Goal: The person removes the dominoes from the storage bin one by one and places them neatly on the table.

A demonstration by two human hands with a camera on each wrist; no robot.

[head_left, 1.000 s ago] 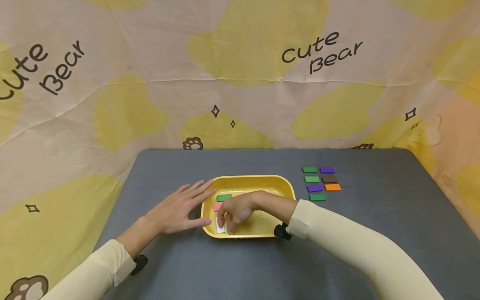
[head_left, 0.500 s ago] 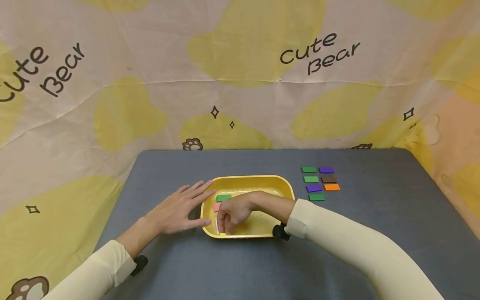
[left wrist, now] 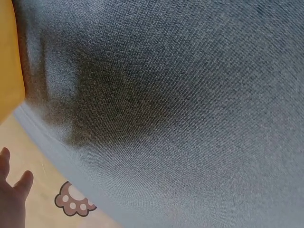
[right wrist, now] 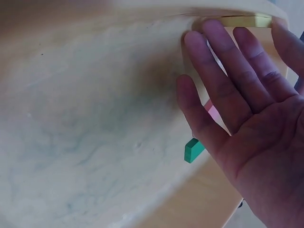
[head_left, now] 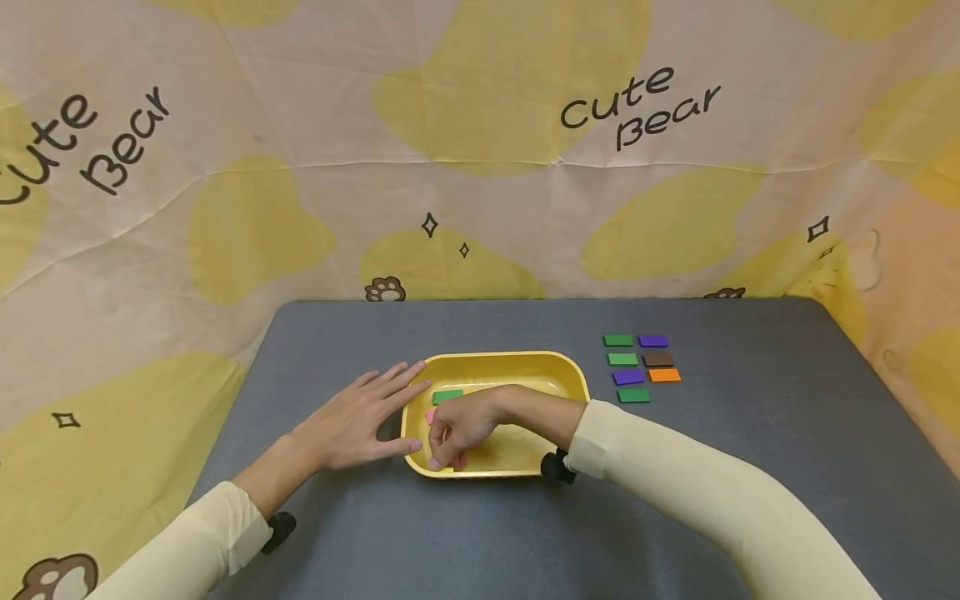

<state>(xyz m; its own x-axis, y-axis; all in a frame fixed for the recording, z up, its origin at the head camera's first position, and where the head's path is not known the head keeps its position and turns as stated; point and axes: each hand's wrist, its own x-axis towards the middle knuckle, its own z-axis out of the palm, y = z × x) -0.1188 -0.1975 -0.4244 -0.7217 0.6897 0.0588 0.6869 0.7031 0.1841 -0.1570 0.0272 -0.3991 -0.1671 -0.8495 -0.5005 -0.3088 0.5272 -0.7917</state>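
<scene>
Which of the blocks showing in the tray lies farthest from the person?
The green block, at the left end of the tray. The pink block, partly hidden by the right hand, and the yellow block lie nearer the person.

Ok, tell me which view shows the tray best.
The head view: the tray shows almost whole, though the right hand covers part. The left wrist view catches only some of its side; the right wrist view, its inside up close.

Tray (head_left: 517, 367) mid bench (head_left: 360, 533), backdrop cloth (head_left: 480, 125) behind. L hand (head_left: 363, 417) at tray's L rim; R hand (head_left: 471, 425) in tray, L end, w/ inner tiles (head_left: 447, 397) behind & in front. R of tray, on bench: 7 outer tiles (head_left: 628, 377), 2 cols (4 L, 3 R).
</scene>
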